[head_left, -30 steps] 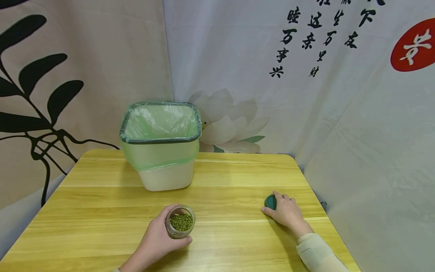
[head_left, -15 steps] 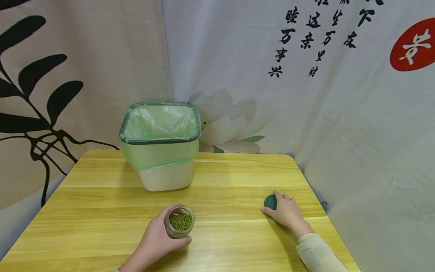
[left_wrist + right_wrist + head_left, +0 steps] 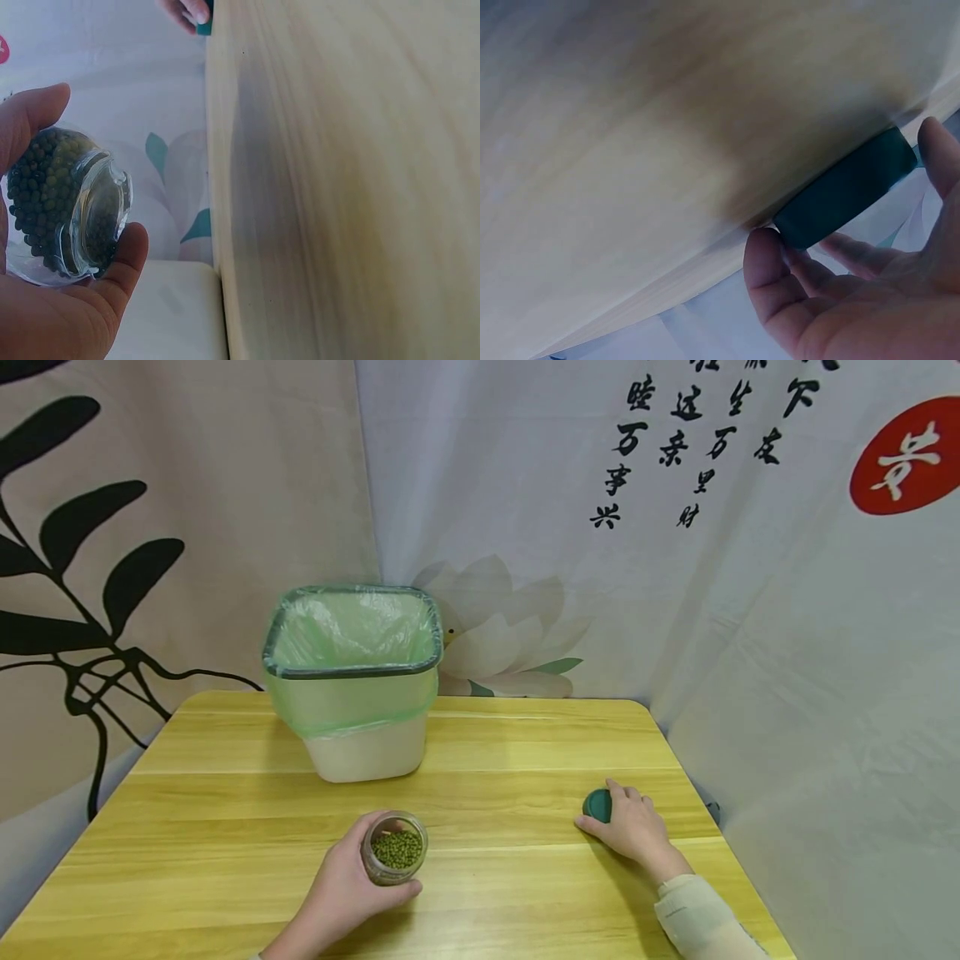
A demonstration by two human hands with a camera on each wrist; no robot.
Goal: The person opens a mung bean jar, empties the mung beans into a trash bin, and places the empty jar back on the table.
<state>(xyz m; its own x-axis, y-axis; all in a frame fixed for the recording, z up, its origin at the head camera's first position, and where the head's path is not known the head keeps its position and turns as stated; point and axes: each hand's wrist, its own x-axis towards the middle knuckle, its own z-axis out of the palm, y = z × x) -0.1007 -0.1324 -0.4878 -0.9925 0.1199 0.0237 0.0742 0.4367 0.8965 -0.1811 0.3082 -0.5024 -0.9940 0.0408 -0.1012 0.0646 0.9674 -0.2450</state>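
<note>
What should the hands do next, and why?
Maybe the right hand should bring the lid to the jar. That hand is curled around the lid, and the left hand holds the jar uncovered, with beans inside.

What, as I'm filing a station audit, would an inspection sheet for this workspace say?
Surface: yellow wooden table, striped grain.
Job's things: open glass jar with green beans; green lid, off.
Clutter: nothing seen beyond a bin with green bag.
Hands: left hand grips the jar; right hand holds the lid.
Cables: none identifiable; small dark item past the table's right edge unclear.
Surroundings: printed backdrop behind.
</note>
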